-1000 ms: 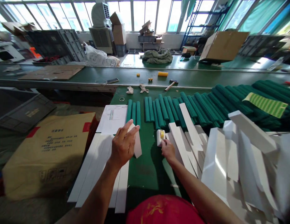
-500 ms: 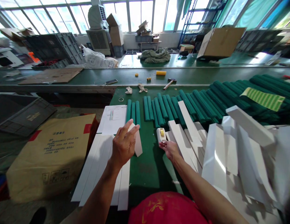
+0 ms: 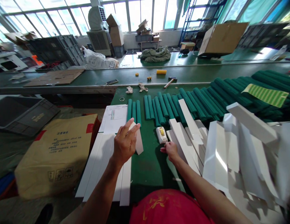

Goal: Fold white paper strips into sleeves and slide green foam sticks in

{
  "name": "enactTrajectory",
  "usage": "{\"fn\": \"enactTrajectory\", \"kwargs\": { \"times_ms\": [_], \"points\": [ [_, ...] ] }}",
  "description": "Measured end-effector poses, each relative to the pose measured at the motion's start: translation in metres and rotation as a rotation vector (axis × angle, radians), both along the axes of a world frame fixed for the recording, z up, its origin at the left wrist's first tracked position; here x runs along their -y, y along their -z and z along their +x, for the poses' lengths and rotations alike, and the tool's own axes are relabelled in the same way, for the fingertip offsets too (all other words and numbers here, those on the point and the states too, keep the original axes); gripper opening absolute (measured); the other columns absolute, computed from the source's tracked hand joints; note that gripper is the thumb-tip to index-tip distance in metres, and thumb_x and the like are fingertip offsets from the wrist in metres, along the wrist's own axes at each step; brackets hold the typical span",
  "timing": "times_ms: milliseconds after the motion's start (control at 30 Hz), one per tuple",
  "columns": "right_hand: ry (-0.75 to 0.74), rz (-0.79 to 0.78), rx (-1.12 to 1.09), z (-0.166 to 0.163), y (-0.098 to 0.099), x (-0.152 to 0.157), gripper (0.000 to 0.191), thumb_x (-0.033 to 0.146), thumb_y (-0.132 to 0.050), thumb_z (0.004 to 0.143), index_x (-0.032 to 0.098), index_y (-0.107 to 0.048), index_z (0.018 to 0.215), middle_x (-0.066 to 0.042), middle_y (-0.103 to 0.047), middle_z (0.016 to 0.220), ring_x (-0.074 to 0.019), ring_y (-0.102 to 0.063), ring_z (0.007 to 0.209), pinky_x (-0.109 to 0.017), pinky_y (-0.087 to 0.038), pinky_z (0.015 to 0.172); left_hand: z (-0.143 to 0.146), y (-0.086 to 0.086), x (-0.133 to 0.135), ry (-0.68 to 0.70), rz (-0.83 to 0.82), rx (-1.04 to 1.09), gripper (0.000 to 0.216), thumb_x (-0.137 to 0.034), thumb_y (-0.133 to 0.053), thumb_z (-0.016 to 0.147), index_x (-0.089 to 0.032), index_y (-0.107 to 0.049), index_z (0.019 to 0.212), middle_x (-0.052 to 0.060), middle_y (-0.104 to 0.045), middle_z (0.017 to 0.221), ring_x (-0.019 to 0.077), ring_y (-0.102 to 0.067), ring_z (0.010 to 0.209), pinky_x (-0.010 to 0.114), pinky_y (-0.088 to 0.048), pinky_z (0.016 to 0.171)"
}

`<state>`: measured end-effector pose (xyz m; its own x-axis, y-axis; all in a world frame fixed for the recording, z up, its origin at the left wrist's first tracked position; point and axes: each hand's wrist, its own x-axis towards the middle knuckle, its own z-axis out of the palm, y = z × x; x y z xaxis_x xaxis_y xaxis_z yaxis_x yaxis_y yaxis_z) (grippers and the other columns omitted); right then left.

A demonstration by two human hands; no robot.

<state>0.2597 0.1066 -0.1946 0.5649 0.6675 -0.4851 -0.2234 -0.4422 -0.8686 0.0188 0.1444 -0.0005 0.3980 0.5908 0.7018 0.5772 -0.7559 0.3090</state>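
Note:
My left hand (image 3: pixel 125 141) is closed around a narrow white carton (image 3: pixel 139 143), its fingers over the upper part and the lower end showing to the right. Below and left of it, flat white cartons (image 3: pixel 95 165) lie side by side. At the cutter end of a small white tape dispenser (image 3: pixel 161 134) with a yellow roll, my right hand (image 3: pixel 170 150) is closed in a pinch on the tape; the strip itself barely shows. A printed sheet (image 3: pixel 114 116) and green ribbed tubes (image 3: pixel 134 113) lie just beyond my left hand.
More green tubes (image 3: pixel 191 102) fill the back right of the green table. White cartons (image 3: pixel 215 152) are piled on the right. A hammer (image 3: pixel 170 82) and a yellow cylinder (image 3: pixel 161 72) lie on the far bench. A big brown carton (image 3: pixel 63 152) stands at left.
My right hand has shifted slightly right and down, its fingers curled tighter at the dispenser's end. The dispenser has turned a little. My left hand and its carton stay almost in place.

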Motion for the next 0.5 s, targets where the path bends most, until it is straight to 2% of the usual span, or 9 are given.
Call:
{"fn": "enactTrajectory", "kwargs": {
  "times_ms": [100,267,433,500],
  "points": [
    [-0.044,-0.112,0.185,0.003,0.008,0.001,0.009,0.021,-0.052,0.082,0.015,-0.054,0.075,0.004,-0.048,0.046,-0.0114,-0.05,0.034,-0.021,-0.04,0.043,0.0,0.0,0.001,-0.004,-0.011,0.002,0.035,-0.015,-0.045,0.093,-0.021,-0.056,0.126,0.013,-0.052,0.138,0.0248,-0.055,0.122,0.042,-0.047,0.098],
    [-0.099,-0.18,0.335,-0.004,0.009,0.0,0.017,0.026,-0.044,0.089,0.014,-0.055,0.087,0.001,-0.052,0.053,-0.0151,-0.053,0.042,-0.024,-0.039,0.045,0.0,0.0,0.002,-0.006,-0.029,0.008,0.036,-0.015,-0.046,0.093,-0.021,-0.055,0.127,0.013,-0.05,0.139,0.0247,-0.053,0.122,0.042,-0.047,0.099],
    [-0.106,-0.206,0.304,-0.022,0.007,0.004,0.016,0.023,-0.043,0.085,0.018,-0.049,0.071,0.003,-0.044,0.044,-0.016,-0.048,0.035,-0.025,-0.036,0.04,0.001,-0.007,0.005,0.026,-0.047,-0.022,0.036,-0.016,-0.045,0.093,-0.019,-0.054,0.127,0.014,-0.047,0.139,0.024,-0.052,0.123,0.041,-0.047,0.1],
    [-0.12,-0.172,0.253,-0.031,-0.003,0.008,0.018,0.024,-0.045,0.083,0.02,-0.044,0.066,0.004,-0.04,0.042,-0.0146,-0.044,0.033,-0.025,-0.035,0.037,0.0,-0.008,0.006,-0.006,-0.073,-0.023,0.035,-0.018,-0.046,0.093,-0.02,-0.054,0.128,0.014,-0.046,0.138,0.0227,-0.054,0.119,0.038,-0.05,0.096]
  ]
}}
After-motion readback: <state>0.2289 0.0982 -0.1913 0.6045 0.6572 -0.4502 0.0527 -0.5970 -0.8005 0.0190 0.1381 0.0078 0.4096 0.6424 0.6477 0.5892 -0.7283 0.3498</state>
